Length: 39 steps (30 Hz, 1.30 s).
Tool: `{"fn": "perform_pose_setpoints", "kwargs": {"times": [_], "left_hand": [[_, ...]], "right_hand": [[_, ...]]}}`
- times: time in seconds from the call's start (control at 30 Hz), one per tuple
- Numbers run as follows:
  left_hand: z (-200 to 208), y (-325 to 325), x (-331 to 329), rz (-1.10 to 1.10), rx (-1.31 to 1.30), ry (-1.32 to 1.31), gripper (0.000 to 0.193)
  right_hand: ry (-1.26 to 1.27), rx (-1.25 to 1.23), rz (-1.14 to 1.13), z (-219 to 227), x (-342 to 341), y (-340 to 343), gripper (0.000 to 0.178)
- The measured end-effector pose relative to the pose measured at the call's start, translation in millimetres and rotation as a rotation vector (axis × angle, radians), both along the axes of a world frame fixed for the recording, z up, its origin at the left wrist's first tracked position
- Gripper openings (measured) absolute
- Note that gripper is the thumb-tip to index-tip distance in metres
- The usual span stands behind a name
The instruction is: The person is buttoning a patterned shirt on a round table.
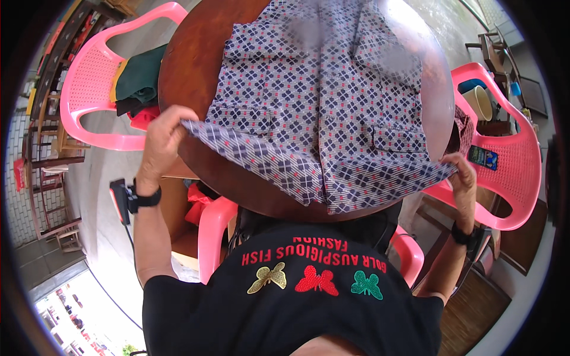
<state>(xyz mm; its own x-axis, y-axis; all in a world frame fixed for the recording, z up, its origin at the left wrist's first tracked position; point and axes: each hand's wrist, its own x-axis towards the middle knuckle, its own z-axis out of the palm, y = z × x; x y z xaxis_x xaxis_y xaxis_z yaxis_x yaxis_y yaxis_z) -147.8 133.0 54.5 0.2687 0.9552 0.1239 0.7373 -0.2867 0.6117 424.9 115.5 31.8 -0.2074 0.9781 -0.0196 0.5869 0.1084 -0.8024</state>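
A patterned shirt (pixel 320 107), pale with dark blue clover shapes and small red marks, lies spread on a round brown wooden table (pixel 196 65). Its front placket runs down the middle, and a pocket shows on each side. My left hand (pixel 166 139) pinches the near left corner of the hem. At the near right corner, my right hand (pixel 463 175) grips the hem too. Between my hands the lower edge is lifted and folded over, with its middle sagging toward me. The shirt's far end runs out of the picture.
A pink plastic chair (pixel 89 83) on the left carries folded clothes (pixel 139 77), dark green and yellow among them. Another pink chair (pixel 504 154) on the right holds a phone-like dark object (pixel 483 158). Below the table's left side is an open cardboard box (pixel 172 207).
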Motion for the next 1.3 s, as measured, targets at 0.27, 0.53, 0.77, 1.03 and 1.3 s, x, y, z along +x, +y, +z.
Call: {"fn": "perform_pose_setpoints", "kwargs": {"times": [0.27, 0.53, 0.77, 1.03, 1.3], "left_hand": [[5, 211, -3, 0.057, 0.171, -0.032, 0.015], [-120, 359, -4, 0.465, 0.106, 0.124, 0.029], [-102, 337, 19, 0.598, 0.123, 0.355, 0.03], [-73, 252, 113, -0.059, 0.434, 0.441, 0.038], [-119, 203, 137, 0.026, 0.314, 0.584, 0.059]], "right_hand": [[0.135, 0.226, -0.202, 6, 8, 183, 0.021], [0.202, 0.107, -0.384, -124, 40, 339, 0.024], [-0.04, 0.065, -0.384, -111, 24, 330, 0.038], [-0.66, 0.498, -0.108, -46, -89, 246, 0.048], [-0.709, 0.35, -0.081, -96, -98, 208, 0.053]]}}
